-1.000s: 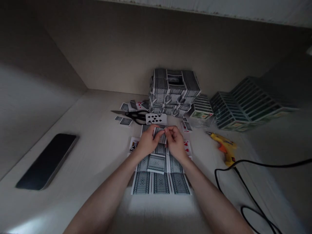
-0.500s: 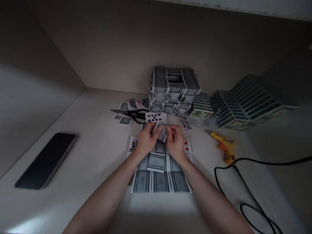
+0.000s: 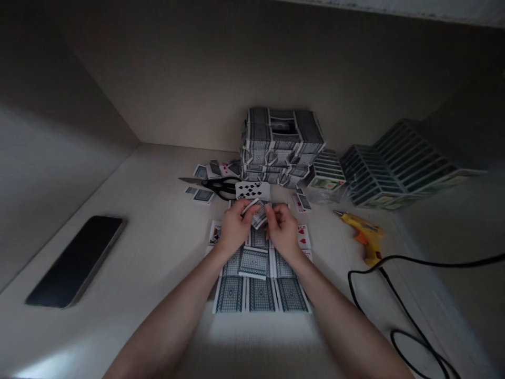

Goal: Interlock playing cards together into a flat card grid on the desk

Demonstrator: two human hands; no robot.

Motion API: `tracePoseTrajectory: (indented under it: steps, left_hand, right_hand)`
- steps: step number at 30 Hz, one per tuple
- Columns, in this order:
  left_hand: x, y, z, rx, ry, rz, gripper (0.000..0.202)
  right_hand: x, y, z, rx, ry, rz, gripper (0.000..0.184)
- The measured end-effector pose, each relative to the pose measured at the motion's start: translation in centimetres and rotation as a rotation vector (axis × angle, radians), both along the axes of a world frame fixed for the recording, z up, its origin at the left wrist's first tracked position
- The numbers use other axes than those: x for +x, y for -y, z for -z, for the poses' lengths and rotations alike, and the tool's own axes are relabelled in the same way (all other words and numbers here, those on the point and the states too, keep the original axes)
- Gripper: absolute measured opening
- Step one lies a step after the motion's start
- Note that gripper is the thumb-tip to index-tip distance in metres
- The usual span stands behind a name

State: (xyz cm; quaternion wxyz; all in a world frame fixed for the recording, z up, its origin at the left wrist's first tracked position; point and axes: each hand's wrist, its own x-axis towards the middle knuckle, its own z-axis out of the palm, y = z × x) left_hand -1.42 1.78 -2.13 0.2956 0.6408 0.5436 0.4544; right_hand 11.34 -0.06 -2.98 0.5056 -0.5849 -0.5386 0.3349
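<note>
Partly behind fingers (image 3: 250, 213), one card (image 3: 259, 215)

- Left hand (image 3: 235, 227), right hand (image 3: 283, 229): fingers on a card (image 3: 258, 216)
- Phone (image 3: 77, 261) near the table's (image 3: 158, 210) left edge
- Box (image 3: 260, 129) at back edge
- Glue gun (image 3: 367, 238) toward right edge

Card grid (image 3: 261, 295) before scissors (image 3: 205, 183), possibly touching

The bare left forearm (image 3: 169, 302) and bare right forearm (image 3: 341, 313) reach forward, slanting inward. The bare left hand (image 3: 234, 227) and bare right hand (image 3: 284, 230) nearly meet, fingers curled, thumbs pointing toward each other.
</note>
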Motion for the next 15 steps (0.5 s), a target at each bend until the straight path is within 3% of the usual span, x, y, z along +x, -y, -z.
tracePoseTrajectory:
  steps: [9,15]
  left_hand:
    - [-0.05,-0.09,0.06,0.007,-0.099,-0.051,0.026]
    - [-0.11,0.07,0.01,0.203,-0.235,-0.115,0.016]
  right_hand:
    - [-0.11,0.14,-0.57,-0.019,0.013,-0.034,0.038]
    - [-0.22,0.02,-0.26,-0.003,0.048,0.023,0.033]
